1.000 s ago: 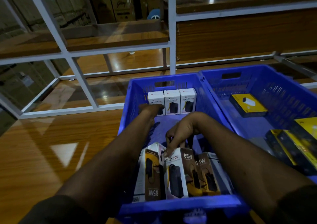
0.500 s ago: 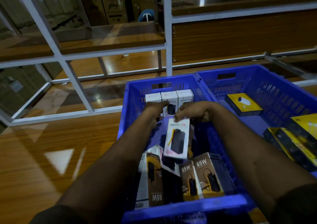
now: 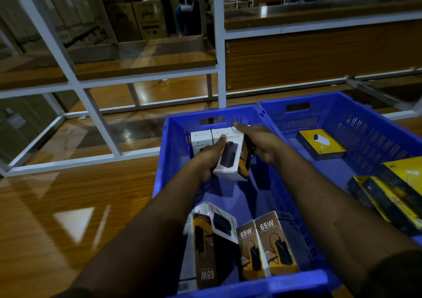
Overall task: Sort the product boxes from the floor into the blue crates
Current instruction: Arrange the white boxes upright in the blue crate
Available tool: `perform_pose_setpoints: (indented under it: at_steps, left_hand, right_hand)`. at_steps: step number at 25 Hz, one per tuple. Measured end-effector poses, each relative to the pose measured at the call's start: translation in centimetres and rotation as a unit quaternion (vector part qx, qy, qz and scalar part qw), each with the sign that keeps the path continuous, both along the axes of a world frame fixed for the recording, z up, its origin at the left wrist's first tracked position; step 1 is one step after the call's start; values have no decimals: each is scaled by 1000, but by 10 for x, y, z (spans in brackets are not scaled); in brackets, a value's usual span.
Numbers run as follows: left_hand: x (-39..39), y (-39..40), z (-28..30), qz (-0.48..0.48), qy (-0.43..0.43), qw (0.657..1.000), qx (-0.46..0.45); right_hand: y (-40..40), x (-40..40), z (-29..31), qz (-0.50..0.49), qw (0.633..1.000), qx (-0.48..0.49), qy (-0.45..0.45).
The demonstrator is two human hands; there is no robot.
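Observation:
Both my hands hold one white Halley 20K box over the far end of the left blue crate. My left hand grips its left side with the thumb across the front. My right hand presses on its right side, fingers stretched toward the crate's far wall. Behind it, white Halley boxes stand in a row against that wall. Brown 65W boxes and one more white box lie at the crate's near end.
The right blue crate touches the left one and holds yellow-and-black boxes, with more at its right side. A white metal shelf frame stands behind on the glossy wooden floor. A person bends over far back.
My right hand lifted the white box from the near pile and carried it to the far end of the crate. My left hand has now taken hold of it too.

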State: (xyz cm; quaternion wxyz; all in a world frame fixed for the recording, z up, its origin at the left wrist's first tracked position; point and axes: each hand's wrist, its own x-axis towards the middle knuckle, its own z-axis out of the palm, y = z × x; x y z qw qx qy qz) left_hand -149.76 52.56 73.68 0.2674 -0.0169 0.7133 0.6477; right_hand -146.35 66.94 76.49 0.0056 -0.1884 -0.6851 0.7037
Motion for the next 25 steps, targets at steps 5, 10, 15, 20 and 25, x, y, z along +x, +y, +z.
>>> perform_pose_setpoints:
  at_steps: [5, 10, 15, 20, 25]
  left_hand:
    - [1, -13, 18, -31, -133, 972, 193]
    - [12, -16, 23, -46, -165, 942, 288]
    - [15, -16, 26, -60, -156, 946, 276]
    - [-3, -21, 21, -15, -129, 966, 223]
    - [1, -18, 23, -61, -83, 977, 187]
  right_hand:
    - [3, 5, 10, 1, 989, -145, 18]
    - [2, 12, 14, 134, 974, -172, 59]
    - [-2, 14, 16, 113, 981, -132, 86]
    - [1, 7, 14, 11, 987, -142, 76]
    - [2, 8, 13, -15, 986, -146, 80]
